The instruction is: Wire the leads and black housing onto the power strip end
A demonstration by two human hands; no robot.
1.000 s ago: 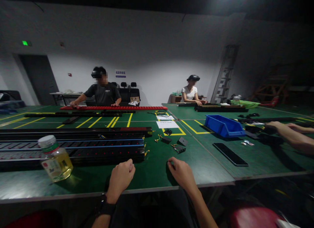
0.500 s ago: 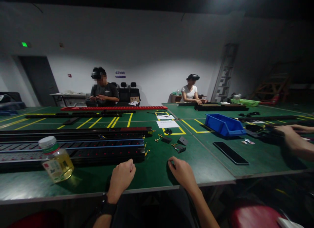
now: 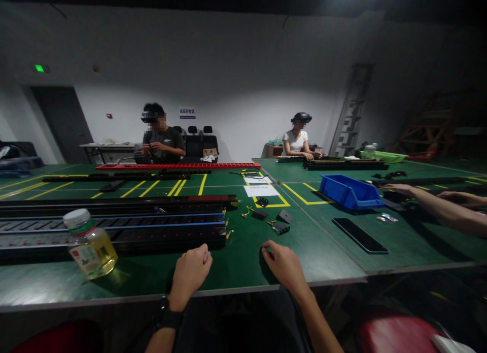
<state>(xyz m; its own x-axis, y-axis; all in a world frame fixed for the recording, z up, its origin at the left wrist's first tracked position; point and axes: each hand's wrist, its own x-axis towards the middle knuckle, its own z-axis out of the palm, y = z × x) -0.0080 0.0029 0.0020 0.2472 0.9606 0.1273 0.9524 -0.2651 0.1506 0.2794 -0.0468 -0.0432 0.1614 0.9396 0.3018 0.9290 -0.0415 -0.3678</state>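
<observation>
Head view — forward across table (image 3: 236, 272)

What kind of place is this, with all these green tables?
Probably an assembly workshop: green worktables marked with yellow lines, long black rails laid on them, a blue parts bin, and other people seated working.

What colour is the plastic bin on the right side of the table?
Blue. The bin shows best in the head camera view.
</observation>
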